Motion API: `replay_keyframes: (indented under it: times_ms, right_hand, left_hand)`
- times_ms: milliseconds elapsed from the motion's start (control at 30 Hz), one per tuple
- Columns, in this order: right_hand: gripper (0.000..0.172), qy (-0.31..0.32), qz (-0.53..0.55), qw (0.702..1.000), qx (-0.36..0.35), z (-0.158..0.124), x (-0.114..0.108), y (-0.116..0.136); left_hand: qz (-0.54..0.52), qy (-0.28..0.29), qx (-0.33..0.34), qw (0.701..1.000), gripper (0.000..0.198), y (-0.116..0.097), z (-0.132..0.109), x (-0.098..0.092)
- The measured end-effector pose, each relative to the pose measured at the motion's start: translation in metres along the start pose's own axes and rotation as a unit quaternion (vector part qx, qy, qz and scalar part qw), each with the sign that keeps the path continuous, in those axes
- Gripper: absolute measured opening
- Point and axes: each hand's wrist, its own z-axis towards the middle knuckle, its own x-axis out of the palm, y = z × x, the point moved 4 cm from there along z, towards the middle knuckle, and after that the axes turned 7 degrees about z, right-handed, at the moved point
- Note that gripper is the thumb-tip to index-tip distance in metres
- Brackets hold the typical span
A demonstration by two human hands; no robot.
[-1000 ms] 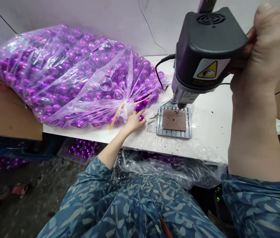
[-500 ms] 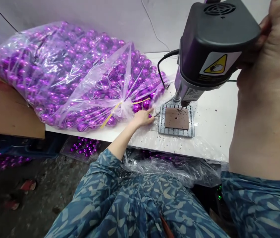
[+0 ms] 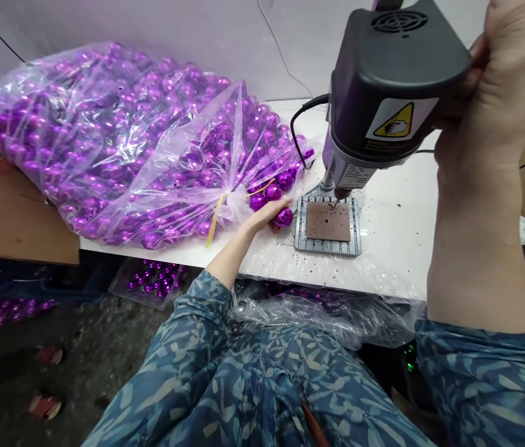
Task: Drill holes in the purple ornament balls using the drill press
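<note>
My left hand (image 3: 269, 212), at the front of the bag's opening, has its fingers closed around a shiny purple ball (image 3: 283, 217). More loose purple balls (image 3: 272, 192) lie just behind it. The clear plastic bag (image 3: 160, 149) full of such balls is gathered at its neck, where a yellow strip (image 3: 216, 220) hangs. My right hand (image 3: 509, 81) is raised at the right side of the black drill press (image 3: 402, 68), fingers curled and partly hidden behind its housing. Below the drill chuck, a brown plate (image 3: 327, 222) with a small hole rests on the grooved metal base (image 3: 327, 247).
Dark shavings dot the white table (image 3: 397, 242). A cardboard box (image 3: 15, 205) stands at the left. Under the table are a clear bin (image 3: 151, 279) of purple balls and crumpled plastic film (image 3: 327, 313). A black cable (image 3: 294, 121) curves from the drill.
My left hand has closed on a purple ball and now shows it at the fingertips, slightly nearer the drill base. My right hand stays at the drill press. The view has shifted slightly.
</note>
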Motion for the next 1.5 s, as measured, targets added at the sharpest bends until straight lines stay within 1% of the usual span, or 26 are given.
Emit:
replay_keyframes:
  times_ms: [100, 167, 200, 267, 333, 400, 467, 533, 667, 767, 867, 933, 1000, 1133, 1233, 1300, 1400, 1500]
  right_hand:
    - [0.058, -0.004, 0.002, 1.000, 0.008, 0.001, -0.001, 0.000]
    - [0.058, -0.008, 0.002, 1.000, 0.010, 0.002, -0.001, 0.000]
    - [0.057, -0.012, 0.002, 1.000, 0.008, 0.002, -0.001, 0.000]
    - [0.056, -0.008, 0.001, 1.000, 0.004, 0.001, 0.000, 0.001]
    - [0.055, -0.001, 0.002, 1.000, 0.004, 0.000, 0.001, 0.001]
    - [0.056, -0.008, -0.002, 1.000, 0.016, -0.001, 0.000, 0.000]
    - [0.058, -0.018, -0.011, 0.999, 0.033, -0.001, -0.002, -0.003]
    - [0.059, -0.018, -0.017, 0.999, 0.040, 0.000, -0.004, -0.005]
    - [0.058, -0.014, -0.018, 0.999, 0.024, 0.002, -0.007, -0.005]
    - [0.056, -0.003, -0.022, 1.000, 0.017, 0.002, -0.006, -0.004]
    - [0.055, 0.014, -0.001, 1.000, 0.012, 0.001, -0.005, -0.004]
    - [0.053, 0.034, 0.008, 0.999, 0.007, 0.003, -0.005, -0.005]
    - [0.052, 0.042, 0.006, 0.999, -0.003, 0.006, -0.006, -0.006]
    - [0.055, 0.035, 0.029, 0.999, -0.019, 0.009, -0.006, -0.007]
    - [0.053, 0.035, 0.041, 0.998, -0.016, 0.008, -0.005, -0.007]
    - [0.053, 0.031, 0.049, 0.998, -0.013, 0.007, -0.004, -0.008]
    - [0.053, 0.026, 0.065, 0.997, -0.021, 0.006, -0.003, -0.010]
    - [0.054, 0.023, 0.056, 0.998, -0.020, 0.008, -0.003, -0.011]
  left_hand:
    - [0.093, 0.001, 0.018, 0.996, 0.037, 0.001, -0.004, 0.003]
    - [0.135, -0.026, 0.023, 0.990, 0.039, 0.003, -0.013, 0.000]
    - [0.137, -0.047, 0.028, 0.989, 0.042, 0.004, -0.018, -0.001]
    - [0.083, -0.088, 0.034, 0.992, 0.050, 0.006, -0.029, -0.003]
    - [-0.036, -0.110, 0.031, 0.993, 0.058, 0.009, -0.040, -0.002]
    - [-0.155, -0.091, 0.031, 0.983, 0.066, 0.010, -0.048, 0.005]
    - [-0.234, -0.047, 0.031, 0.971, 0.067, 0.007, -0.054, 0.016]
    - [-0.282, -0.011, 0.023, 0.959, 0.061, 0.002, -0.056, 0.027]
    - [-0.322, 0.005, 0.017, 0.946, 0.046, -0.005, -0.050, 0.045]
    - [-0.301, 0.000, 0.027, 0.953, 0.042, -0.004, -0.040, 0.059]
    - [-0.256, -0.042, 0.055, 0.964, 0.049, 0.000, -0.027, 0.069]
    - [-0.221, -0.070, 0.078, 0.970, 0.051, 0.001, -0.019, 0.073]
    - [-0.185, -0.084, 0.100, 0.974, 0.049, 0.001, -0.013, 0.075]
    - [-0.124, -0.083, 0.136, 0.979, 0.049, -0.002, -0.005, 0.078]
    - [-0.078, -0.084, 0.151, 0.982, 0.052, -0.003, -0.003, 0.082]
    - [-0.038, -0.100, 0.163, 0.981, 0.053, -0.005, -0.005, 0.083]
    - [0.026, -0.120, 0.191, 0.974, 0.055, -0.011, -0.011, 0.085]
    - [0.066, -0.114, 0.223, 0.966, 0.054, -0.017, -0.018, 0.090]
